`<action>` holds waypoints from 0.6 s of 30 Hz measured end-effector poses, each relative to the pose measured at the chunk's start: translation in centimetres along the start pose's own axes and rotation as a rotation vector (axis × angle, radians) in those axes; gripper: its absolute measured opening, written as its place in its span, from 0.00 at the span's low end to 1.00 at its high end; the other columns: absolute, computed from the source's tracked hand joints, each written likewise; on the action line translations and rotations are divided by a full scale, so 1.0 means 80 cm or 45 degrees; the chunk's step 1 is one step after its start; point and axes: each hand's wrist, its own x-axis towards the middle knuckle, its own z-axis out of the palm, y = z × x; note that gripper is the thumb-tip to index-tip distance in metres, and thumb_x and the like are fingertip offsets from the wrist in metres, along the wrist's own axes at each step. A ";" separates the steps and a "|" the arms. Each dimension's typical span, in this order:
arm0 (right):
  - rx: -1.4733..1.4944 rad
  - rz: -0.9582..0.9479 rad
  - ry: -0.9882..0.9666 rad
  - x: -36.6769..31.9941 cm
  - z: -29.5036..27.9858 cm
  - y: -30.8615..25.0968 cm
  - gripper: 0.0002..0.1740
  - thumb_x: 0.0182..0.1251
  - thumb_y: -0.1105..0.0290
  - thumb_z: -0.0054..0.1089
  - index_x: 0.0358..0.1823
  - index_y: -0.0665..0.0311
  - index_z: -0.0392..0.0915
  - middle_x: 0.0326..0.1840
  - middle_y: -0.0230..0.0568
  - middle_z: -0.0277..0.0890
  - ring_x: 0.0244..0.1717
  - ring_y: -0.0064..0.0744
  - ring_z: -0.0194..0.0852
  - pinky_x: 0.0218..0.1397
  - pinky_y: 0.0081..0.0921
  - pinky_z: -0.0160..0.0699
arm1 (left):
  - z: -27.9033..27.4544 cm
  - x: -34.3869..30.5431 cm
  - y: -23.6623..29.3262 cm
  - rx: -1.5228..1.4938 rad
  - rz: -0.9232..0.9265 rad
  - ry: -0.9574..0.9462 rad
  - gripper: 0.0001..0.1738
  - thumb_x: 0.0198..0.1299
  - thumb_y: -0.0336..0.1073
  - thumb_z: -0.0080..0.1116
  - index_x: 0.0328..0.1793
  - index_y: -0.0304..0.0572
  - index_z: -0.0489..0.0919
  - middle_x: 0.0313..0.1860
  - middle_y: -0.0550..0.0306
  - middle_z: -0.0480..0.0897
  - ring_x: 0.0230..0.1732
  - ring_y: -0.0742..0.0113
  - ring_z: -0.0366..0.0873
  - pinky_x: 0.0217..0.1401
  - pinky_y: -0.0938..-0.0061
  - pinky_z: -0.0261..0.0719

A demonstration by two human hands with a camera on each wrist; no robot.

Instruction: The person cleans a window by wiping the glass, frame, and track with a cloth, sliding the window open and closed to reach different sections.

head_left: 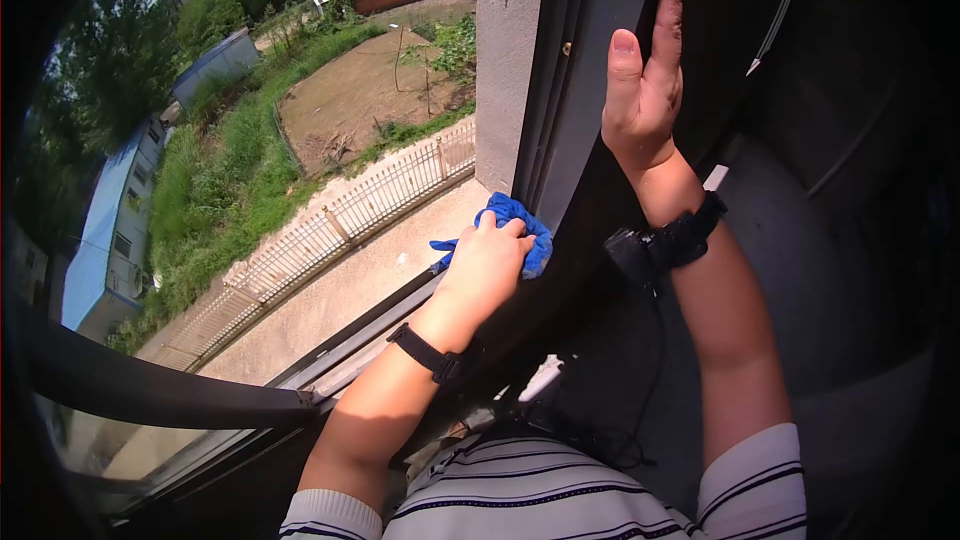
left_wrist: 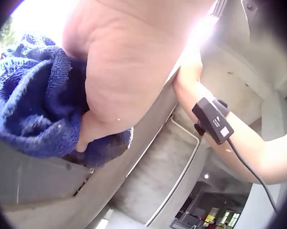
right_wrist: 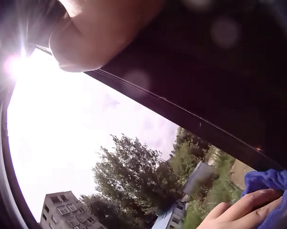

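A crumpled blue cloth lies in the lower corner of the window frame, where the sill meets the upright. My left hand grips it, fingers bent over the bunched fabric. In the left wrist view, thick folds of the terry cloth bulge out beside the palm. Higher up, my right hand lies against the dark upright frame, fingers extended and thumb apart, holding nothing. Its underside hides part of the frame in the right wrist view.
An open window sash swings out at the lower left. The sill track runs along the opening. Outside, a white fence stands below. A cable hangs from the right wrist camera. A white pipe runs along the wall inside.
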 end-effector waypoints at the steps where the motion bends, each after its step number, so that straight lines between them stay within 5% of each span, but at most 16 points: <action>1: -0.020 -0.029 0.002 0.000 -0.001 0.001 0.35 0.78 0.64 0.43 0.79 0.76 0.47 0.82 0.60 0.49 0.82 0.49 0.47 0.82 0.33 0.46 | -0.005 -0.003 -0.001 0.003 -0.007 -0.001 0.28 0.42 0.21 0.61 0.55 0.47 0.85 0.56 0.57 0.79 0.53 0.47 0.74 0.55 0.58 0.78; 5: 0.029 0.020 -0.001 -0.006 -0.004 -0.010 0.34 0.78 0.65 0.43 0.79 0.76 0.48 0.81 0.60 0.50 0.82 0.50 0.49 0.81 0.33 0.47 | -0.069 -0.030 0.004 -0.390 -0.100 0.334 0.26 0.44 0.21 0.57 0.53 0.42 0.84 0.58 0.57 0.81 0.52 0.43 0.74 0.57 0.59 0.78; 7: 0.007 -0.005 0.010 -0.005 -0.005 -0.012 0.34 0.77 0.66 0.44 0.79 0.75 0.48 0.81 0.60 0.51 0.81 0.50 0.51 0.81 0.33 0.48 | -0.095 -0.024 0.002 -0.380 -0.092 0.682 0.22 0.48 0.22 0.58 0.53 0.39 0.83 0.55 0.54 0.82 0.51 0.50 0.77 0.57 0.63 0.77; 9: 0.058 0.047 -0.014 0.001 -0.010 -0.019 0.34 0.77 0.66 0.45 0.79 0.75 0.49 0.81 0.60 0.52 0.80 0.50 0.52 0.80 0.33 0.50 | -0.104 0.019 -0.002 -1.400 -0.139 0.767 0.17 0.57 0.24 0.61 0.54 0.37 0.82 0.49 0.57 0.84 0.49 0.64 0.79 0.55 0.71 0.76; 10: -0.115 -0.050 0.093 0.009 -0.011 -0.022 0.32 0.75 0.66 0.48 0.75 0.77 0.56 0.75 0.61 0.60 0.76 0.52 0.60 0.78 0.38 0.55 | -0.097 0.028 -0.004 -1.624 -0.118 0.731 0.15 0.63 0.28 0.62 0.56 0.37 0.81 0.46 0.61 0.84 0.48 0.73 0.78 0.55 0.76 0.74; 11: -0.295 -0.160 0.213 0.016 -0.008 -0.017 0.30 0.72 0.67 0.51 0.71 0.79 0.64 0.69 0.63 0.68 0.71 0.55 0.67 0.76 0.42 0.60 | -0.091 0.037 -0.010 -1.620 -0.102 0.732 0.15 0.63 0.28 0.62 0.56 0.37 0.81 0.46 0.61 0.84 0.48 0.73 0.78 0.55 0.76 0.74; 12: -0.212 -0.102 0.035 0.014 -0.014 -0.011 0.36 0.73 0.66 0.47 0.77 0.78 0.52 0.79 0.68 0.52 0.80 0.62 0.47 0.83 0.46 0.41 | -0.086 0.040 -0.010 -1.715 -0.053 0.719 0.15 0.63 0.28 0.62 0.56 0.37 0.81 0.47 0.63 0.83 0.48 0.74 0.77 0.55 0.76 0.74; 18: -0.244 -0.115 0.071 0.011 -0.013 0.001 0.35 0.74 0.65 0.47 0.76 0.79 0.53 0.78 0.66 0.54 0.80 0.59 0.50 0.82 0.44 0.45 | -0.093 0.039 0.009 -1.563 -0.064 0.689 0.17 0.63 0.28 0.61 0.58 0.36 0.80 0.47 0.59 0.83 0.48 0.72 0.77 0.56 0.74 0.75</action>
